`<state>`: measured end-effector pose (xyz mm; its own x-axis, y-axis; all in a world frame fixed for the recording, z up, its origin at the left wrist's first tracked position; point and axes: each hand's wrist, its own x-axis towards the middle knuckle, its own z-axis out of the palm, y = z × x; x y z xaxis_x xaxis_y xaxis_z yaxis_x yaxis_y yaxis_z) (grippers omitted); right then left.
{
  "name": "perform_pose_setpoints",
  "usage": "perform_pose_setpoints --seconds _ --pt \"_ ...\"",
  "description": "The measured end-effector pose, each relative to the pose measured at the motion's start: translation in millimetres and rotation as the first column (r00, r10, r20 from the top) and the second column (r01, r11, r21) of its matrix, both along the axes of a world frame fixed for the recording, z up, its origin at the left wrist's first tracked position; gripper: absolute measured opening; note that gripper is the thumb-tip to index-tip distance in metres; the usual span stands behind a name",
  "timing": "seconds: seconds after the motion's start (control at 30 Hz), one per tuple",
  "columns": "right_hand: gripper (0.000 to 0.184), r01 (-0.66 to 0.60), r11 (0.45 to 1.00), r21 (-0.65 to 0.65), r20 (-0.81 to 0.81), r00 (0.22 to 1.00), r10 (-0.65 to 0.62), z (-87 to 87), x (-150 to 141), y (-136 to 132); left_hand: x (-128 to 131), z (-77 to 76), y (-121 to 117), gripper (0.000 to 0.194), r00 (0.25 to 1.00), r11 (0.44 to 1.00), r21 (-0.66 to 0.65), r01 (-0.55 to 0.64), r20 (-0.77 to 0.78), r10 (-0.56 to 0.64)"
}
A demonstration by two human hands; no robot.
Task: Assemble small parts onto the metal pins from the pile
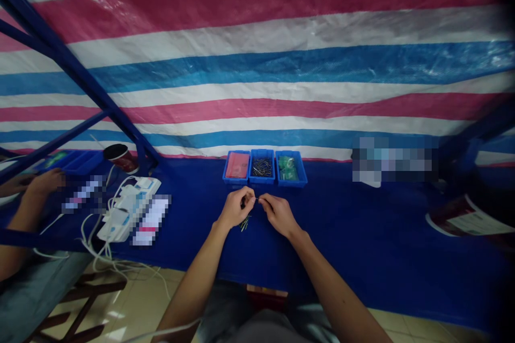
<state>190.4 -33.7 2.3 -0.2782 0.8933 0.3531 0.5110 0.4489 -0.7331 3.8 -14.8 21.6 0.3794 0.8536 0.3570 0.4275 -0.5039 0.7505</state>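
Close together over the blue tabletop [333,236], my two hands meet at the fingertips. My left hand [234,208] is closed, its thumb and index finger pinching at a tiny light, pin-like piece [256,199]. From the other side my right hand [278,215] is closed too, its fingertips at the same piece. Just below my left palm shows a bunch of thin, dark greenish pins [244,223]; I cannot tell whether they hang from that hand or lie on the table. Beyond the hands stands a blue bin of thin dark metal pins [262,167].
Flanking the pins are a bin with pink sheets [237,165] and one with green pieces [288,168]. At left are a white power strip [129,209] with cables, a paper cup [121,158] and another person's hand [47,181]. A dark red tub [466,217] sits at right.
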Motion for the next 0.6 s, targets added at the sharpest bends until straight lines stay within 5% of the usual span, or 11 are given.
perform_pose_setpoints --seconds 0.6 --pt "0.027 -0.005 1.000 0.007 0.007 1.000 0.005 1.1 0.2 -0.3 1.0 -0.8 -0.6 0.009 1.000 1.000 -0.005 -0.020 -0.017 0.020"
